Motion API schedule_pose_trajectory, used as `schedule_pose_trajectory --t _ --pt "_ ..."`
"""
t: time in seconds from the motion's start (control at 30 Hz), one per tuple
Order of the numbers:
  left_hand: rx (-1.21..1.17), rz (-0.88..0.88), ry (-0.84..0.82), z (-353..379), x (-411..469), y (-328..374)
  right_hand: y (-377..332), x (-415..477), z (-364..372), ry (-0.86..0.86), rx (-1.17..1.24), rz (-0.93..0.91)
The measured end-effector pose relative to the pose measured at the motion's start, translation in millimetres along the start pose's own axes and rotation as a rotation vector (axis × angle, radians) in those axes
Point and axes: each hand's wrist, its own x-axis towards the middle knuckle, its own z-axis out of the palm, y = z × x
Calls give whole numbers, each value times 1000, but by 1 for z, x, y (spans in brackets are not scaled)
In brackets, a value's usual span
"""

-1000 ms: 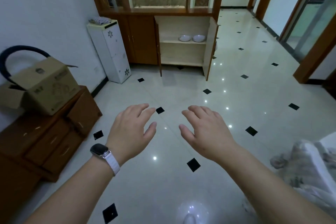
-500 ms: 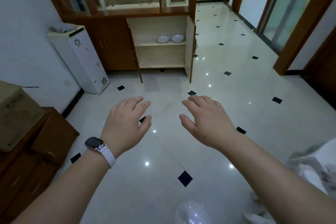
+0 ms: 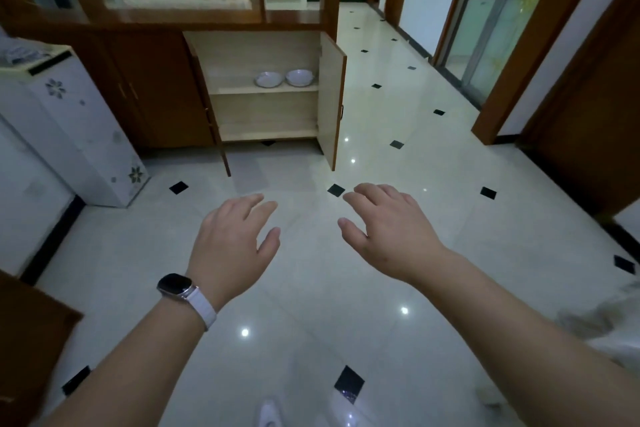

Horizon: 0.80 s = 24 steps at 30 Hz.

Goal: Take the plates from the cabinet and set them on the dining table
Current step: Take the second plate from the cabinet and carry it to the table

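Note:
Two white plates sit side by side on the upper shelf of the open wooden cabinet (image 3: 266,111): the left plate (image 3: 268,79) and the right plate (image 3: 300,77). Both cabinet doors stand open. My left hand (image 3: 235,243), with a watch on its wrist, and my right hand (image 3: 388,229) are stretched out in front of me over the floor, fingers relaxed and holding nothing. Both hands are well short of the cabinet. No dining table is in view.
A white floral water dispenser (image 3: 65,128) stands left of the cabinet. A brown wooden unit's corner (image 3: 31,340) is at the lower left. The open right cabinet door (image 3: 330,97) juts into the tiled floor. A doorway and glass sliding door (image 3: 502,10) lie to the right.
The view has come closer to the cabinet, which now looks larger. The cardboard box and drawers at the left have slid out of view. Both hands stay open and outstretched.

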Motion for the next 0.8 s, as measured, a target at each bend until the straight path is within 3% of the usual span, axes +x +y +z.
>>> schedule_pose_trajectory --t 0.33,0.8 --pt "-1 82 20 3 112 -110 -58 146 16 75 -22 -9" --pt "31 44 -66 81 241 -185 4 305 82 60 46 8"
